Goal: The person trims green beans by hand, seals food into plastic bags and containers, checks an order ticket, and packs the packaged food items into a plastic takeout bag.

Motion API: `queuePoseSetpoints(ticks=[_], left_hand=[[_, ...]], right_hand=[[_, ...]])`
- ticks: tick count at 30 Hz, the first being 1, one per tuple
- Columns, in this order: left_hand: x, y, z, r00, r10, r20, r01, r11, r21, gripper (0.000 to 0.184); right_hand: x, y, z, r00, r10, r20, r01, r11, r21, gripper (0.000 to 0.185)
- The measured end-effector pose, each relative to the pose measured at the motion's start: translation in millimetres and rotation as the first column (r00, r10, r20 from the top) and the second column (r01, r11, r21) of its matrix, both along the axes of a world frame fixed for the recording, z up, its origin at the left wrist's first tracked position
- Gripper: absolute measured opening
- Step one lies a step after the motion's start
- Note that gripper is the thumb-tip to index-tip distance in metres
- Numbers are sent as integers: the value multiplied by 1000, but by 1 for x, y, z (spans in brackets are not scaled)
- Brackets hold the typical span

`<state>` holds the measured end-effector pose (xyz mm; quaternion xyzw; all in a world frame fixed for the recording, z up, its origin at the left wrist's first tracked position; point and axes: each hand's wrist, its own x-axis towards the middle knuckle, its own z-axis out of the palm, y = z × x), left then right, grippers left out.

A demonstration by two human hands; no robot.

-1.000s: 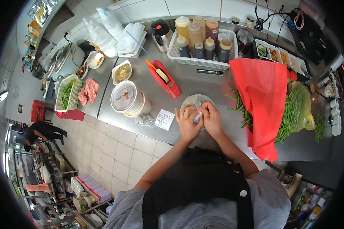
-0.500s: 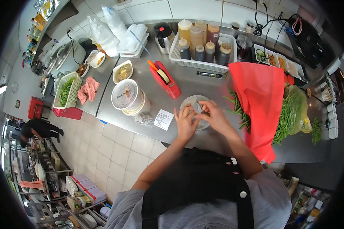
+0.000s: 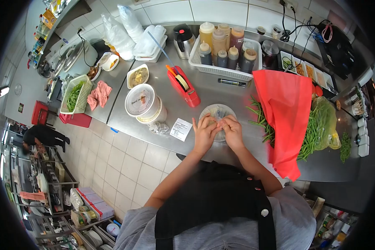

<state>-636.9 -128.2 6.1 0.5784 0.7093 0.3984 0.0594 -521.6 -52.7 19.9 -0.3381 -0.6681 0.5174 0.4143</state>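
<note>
On the steel counter, close to its front edge, stands a round, pale container (image 3: 207,111) with clear plastic bag (image 3: 221,111) gathered over it. My left hand (image 3: 204,132) pinches the plastic between thumb and forefinger, its other fingers partly spread. Beside it, my right hand (image 3: 232,131) is closed on the same plastic, fingertips almost meeting the left ones. What lies inside the container is mostly hidden by the bag and my hands. A printed paper slip (image 3: 181,129) lies left of my left hand, and a red tape dispenser (image 3: 185,86) stands behind it.
Left are a lidded white tub (image 3: 142,102) and a bowl of food (image 3: 138,76). A white basket of sauce bottles (image 3: 225,68) and a marker (image 3: 231,82) sit behind. Right, a red bag (image 3: 282,112) covers green beans (image 3: 307,139). Another person (image 3: 46,137) stands far left.
My right hand has moved down and closer to my left, its fingers now closed together on the plastic. The view has shifted slightly; the counter items stay put.
</note>
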Motion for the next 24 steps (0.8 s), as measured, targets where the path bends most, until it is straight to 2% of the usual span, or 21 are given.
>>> queuePoseSetpoints(ticks=[2,5,9,12,14,18,20,24], left_hand=[[-2,1,-2,1000,-2,-13,2,1000,7,13],[-4,-2,-5,998,-54,-43,55,998,30,11],[-6,0,3,996,-80,-39,80,997,-4,9],[1,0,11,997,-61,-37,61,998,-1,7],[2,-1,11,998,-40,-52,40,999,6,6],[-6,3,3,992,-92,-84,94,995,14,11],[-9,2,3,989,-119,-85,120,993,9,13],[-8,1,2,979,-158,-127,165,986,39,20]], right_hand=[[5,2,-2,990,139,-19,-138,988,64,13],[11,-1,0,972,235,-23,-231,965,127,15],[11,0,10,975,220,6,-220,969,109,12],[9,4,9,989,137,50,-142,982,124,14],[6,4,3,983,183,-9,-183,983,-19,18],[12,-2,8,982,189,3,-189,981,-39,19],[13,-7,10,983,146,108,-164,969,184,17],[16,-12,20,981,147,128,-174,955,239,13]])
